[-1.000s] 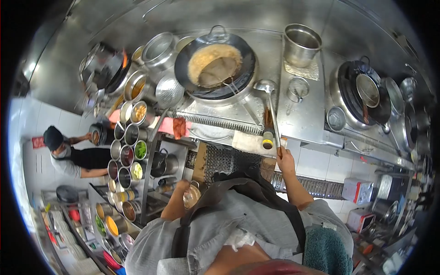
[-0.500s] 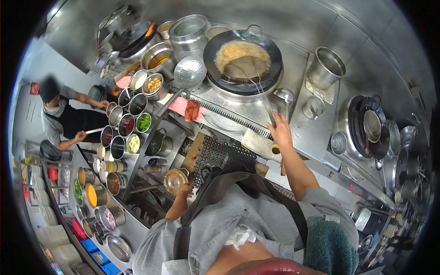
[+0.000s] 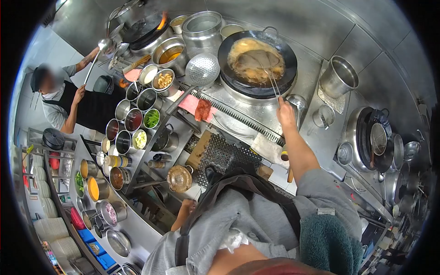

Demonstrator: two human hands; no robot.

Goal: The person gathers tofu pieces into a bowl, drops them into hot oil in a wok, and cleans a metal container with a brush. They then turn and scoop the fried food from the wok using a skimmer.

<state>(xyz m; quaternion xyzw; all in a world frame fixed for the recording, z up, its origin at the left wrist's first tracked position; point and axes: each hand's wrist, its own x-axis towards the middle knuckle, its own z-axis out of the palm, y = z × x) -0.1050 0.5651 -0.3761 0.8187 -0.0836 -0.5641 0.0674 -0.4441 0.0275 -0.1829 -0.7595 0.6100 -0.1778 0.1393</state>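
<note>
My right hand point(image 3: 286, 113) is closed around the handle of a long wire-handled strainer point(image 3: 271, 75). Its dark basket sits in the bubbling, foamy liquid of the black wok point(image 3: 224, 55), partly hidden by foam. A steel ladle point(image 3: 297, 101) lies just right of that hand. Low beside my body, my left hand point(image 3: 188, 205) is half hidden by my apron and its fingers cannot be made out. Nearest to it is a round golden-brown pan-like vessel point(image 3: 179, 179), a short way above and apart from the hand.
A perforated skimmer point(image 3: 202, 69) lies left of the wok by several ingredient pots. A tall steel pot point(image 3: 339, 77) stands right. A folded cloth point(image 3: 270, 149) rests on the front edge. At left, a co-worker point(image 3: 68, 98) holds a ladle point(image 3: 106, 46) near another flaming wok.
My right hand has moved up the counter toward the wok and now grips the strainer handle. My left hand has drawn down from the golden-brown vessel. The co-worker has raised a ladle.
</note>
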